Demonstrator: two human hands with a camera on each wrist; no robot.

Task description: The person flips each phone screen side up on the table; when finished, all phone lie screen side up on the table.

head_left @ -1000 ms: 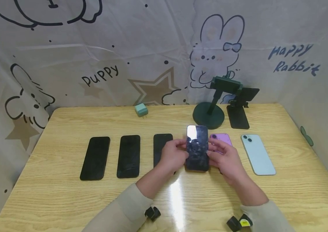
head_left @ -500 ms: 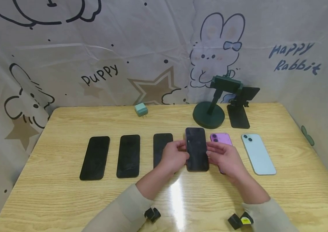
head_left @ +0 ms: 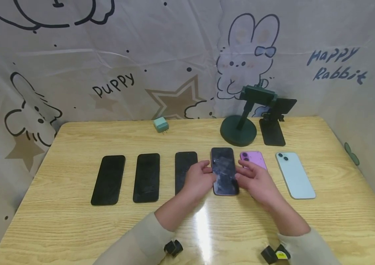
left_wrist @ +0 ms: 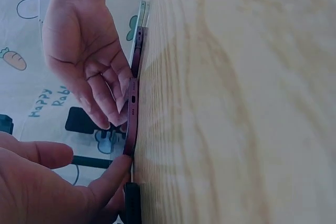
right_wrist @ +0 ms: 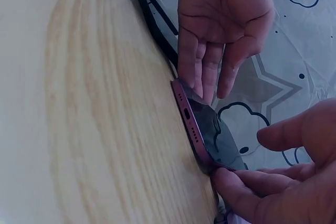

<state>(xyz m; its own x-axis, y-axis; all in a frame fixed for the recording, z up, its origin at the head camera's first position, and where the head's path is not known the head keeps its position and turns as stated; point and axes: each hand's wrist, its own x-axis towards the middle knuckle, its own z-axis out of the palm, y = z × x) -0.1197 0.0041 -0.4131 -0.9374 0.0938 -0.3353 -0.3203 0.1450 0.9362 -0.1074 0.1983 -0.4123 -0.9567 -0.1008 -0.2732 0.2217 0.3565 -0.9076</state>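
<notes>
A dark-screened smartphone (head_left: 224, 171) lies face up between both hands, its purple bottom edge (left_wrist: 133, 114) close against the wood in the left wrist view. My left hand (head_left: 199, 180) is at its left side, thumb and fingers loosely extended, fingertips right at the edge and wrist over a black phone (head_left: 186, 162). From the other side my right hand (head_left: 260, 184) reaches to the right edge; in the right wrist view a fingertip (right_wrist: 223, 177) meets the phone's corner while another finger stands away. That hand partly hides a purple phone (head_left: 254, 158).
Two more black phones (head_left: 108, 180) lie in the row to the left, and a pale blue phone (head_left: 295, 176) lies at the right. Behind stand a dark green phone stand (head_left: 238, 130), a black holder (head_left: 272, 132) and a teal charger plug (head_left: 161, 125).
The phone between the hands has tipped back flat and come down onto the table. The right fingers have eased slightly outward from its edge; the left hand has barely moved.
</notes>
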